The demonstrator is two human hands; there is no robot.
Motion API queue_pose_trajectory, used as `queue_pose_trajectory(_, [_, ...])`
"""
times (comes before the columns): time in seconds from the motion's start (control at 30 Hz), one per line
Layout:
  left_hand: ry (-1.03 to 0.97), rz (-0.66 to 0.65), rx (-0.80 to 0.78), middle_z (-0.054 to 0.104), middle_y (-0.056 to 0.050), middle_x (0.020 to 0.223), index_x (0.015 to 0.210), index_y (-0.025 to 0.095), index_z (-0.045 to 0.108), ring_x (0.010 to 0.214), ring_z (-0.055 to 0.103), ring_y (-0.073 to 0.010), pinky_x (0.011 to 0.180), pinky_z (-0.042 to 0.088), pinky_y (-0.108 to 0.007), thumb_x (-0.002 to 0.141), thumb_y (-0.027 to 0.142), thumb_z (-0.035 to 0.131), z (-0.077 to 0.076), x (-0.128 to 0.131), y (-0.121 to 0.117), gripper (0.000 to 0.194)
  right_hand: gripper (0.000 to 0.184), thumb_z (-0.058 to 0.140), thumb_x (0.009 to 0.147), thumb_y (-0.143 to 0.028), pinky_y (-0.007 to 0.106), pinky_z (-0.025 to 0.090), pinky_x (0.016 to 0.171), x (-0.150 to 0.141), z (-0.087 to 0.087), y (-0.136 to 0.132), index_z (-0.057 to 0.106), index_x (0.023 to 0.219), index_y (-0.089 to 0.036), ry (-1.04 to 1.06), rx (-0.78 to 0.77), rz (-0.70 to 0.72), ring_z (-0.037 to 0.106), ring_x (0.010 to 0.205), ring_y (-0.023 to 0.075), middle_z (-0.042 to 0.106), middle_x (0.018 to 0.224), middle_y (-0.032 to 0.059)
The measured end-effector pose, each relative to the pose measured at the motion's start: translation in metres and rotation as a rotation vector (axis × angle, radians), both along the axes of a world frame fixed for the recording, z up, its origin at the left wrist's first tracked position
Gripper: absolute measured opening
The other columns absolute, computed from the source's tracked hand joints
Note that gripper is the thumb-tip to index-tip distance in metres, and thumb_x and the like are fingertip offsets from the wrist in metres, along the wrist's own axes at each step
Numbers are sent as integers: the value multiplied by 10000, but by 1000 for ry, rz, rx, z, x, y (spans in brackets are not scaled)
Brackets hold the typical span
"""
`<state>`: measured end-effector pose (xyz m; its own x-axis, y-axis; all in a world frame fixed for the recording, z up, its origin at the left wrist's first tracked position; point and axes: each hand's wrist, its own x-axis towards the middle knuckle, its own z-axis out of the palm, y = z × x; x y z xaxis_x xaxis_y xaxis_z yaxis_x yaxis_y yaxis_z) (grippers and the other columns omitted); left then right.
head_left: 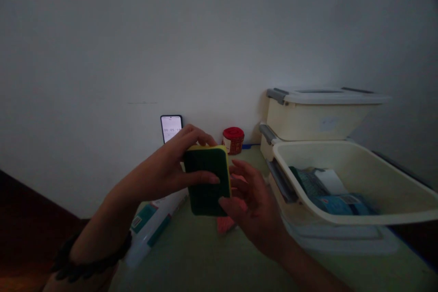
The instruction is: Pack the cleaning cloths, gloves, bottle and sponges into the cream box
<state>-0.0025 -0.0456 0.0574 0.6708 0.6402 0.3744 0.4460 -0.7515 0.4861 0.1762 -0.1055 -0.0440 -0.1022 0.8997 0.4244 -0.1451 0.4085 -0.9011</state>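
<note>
A scouring sponge (pixel 207 196) with a dark green pad and a yellow side is held upright in front of me, the green face towards me. My left hand (pixel 174 159) grips it from the upper left, thumb across the green face and fingers over the top edge. At the right edge, my right hand (pixel 256 210) holds it with curled fingers, its thumb at the lower right corner. Behind the sponge and right hand, a pink cloth-like thing (pixel 226 224) lies on the table, partly hidden.
A lit phone (pixel 171 128) leans on the wall beside a red rolled item (pixel 233 140). On the right, an open cream bin (pixel 376 155) holds several packages, with a lidded bin (pixel 315 116) behind. A white-and-green package (pixel 150 232) lies left on the pale green table (pixel 191 260).
</note>
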Motion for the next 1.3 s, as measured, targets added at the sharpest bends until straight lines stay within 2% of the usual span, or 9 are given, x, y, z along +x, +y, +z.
queue_pose_trajectory(0.13, [-49,-55,-145,569,-36,1075,1113,231,465,903,602,-186,713,525,-274,759,305,672,2,-5,-4,417,407,541,864,-255,318,536,769,-1,2,-2,377,1226,-344,-51,29,-53,577,1004,163,515,1176,38])
queue_pose_trajectory(0.27, [-7,-162,-337,582,-29,1120,1368,362,240,863,638,-183,666,562,-271,716,197,712,3,-17,-5,821,229,433,919,-282,279,495,706,2,4,0,462,1143,-325,-96,82,-276,578,896,139,543,1076,23])
queue_pose_trajectory(0.33, [25,-217,-395,611,-32,1073,1402,376,182,773,649,-162,633,568,-275,718,161,707,3,-21,-5,889,215,408,928,-289,291,471,691,5,5,1,480,1127,-322,-163,91,-356,571,859,143,551,1044,18])
queue_pose_trajectory(0.5, [4,-250,-310,555,-63,1218,1374,357,262,1032,596,-230,815,535,-344,675,207,752,4,-18,-6,867,213,395,929,-252,366,389,875,8,7,2,520,1085,-325,-314,229,-440,510,1031,171,550,1086,5])
queue_pose_trajectory(0.63, [57,-180,-290,564,-53,1149,1273,286,361,979,620,-208,773,542,-298,695,234,730,2,-17,-5,688,218,455,899,-277,409,361,939,8,6,2,503,1110,-311,-373,235,-392,491,1083,190,531,1134,19])
queue_pose_trajectory(0.83, [126,-94,-304,581,-51,1030,1190,243,340,882,641,-212,651,553,-291,678,338,732,-7,-14,0,652,686,673,714,-294,442,346,1005,4,0,5,317,1297,-231,-549,271,-323,388,1201,251,403,1289,105])
queue_pose_trajectory(1.0, [94,-108,-278,591,-31,1001,1193,254,347,844,643,-195,639,547,-264,688,286,728,-5,-11,-6,633,790,639,671,-160,480,337,1014,2,0,1,227,1340,-237,-672,353,-435,388,1200,258,398,1293,113])
queue_pose_trajectory(1.17, [-28,-276,-275,569,-51,1104,1252,270,347,851,643,-163,652,559,-223,756,177,655,5,-13,-20,591,800,601,669,-118,464,353,1014,5,18,-12,209,1364,-184,-753,470,-572,366,1219,260,377,1300,138])
queue_pose_trajectory(1.3, [-197,-229,-231,531,-58,1227,1306,316,343,946,628,-171,722,557,-223,810,146,598,2,-6,-25,583,740,625,721,-203,408,380,1007,17,48,-19,247,1355,-144,-869,505,-563,387,1216,240,414,1293,145])
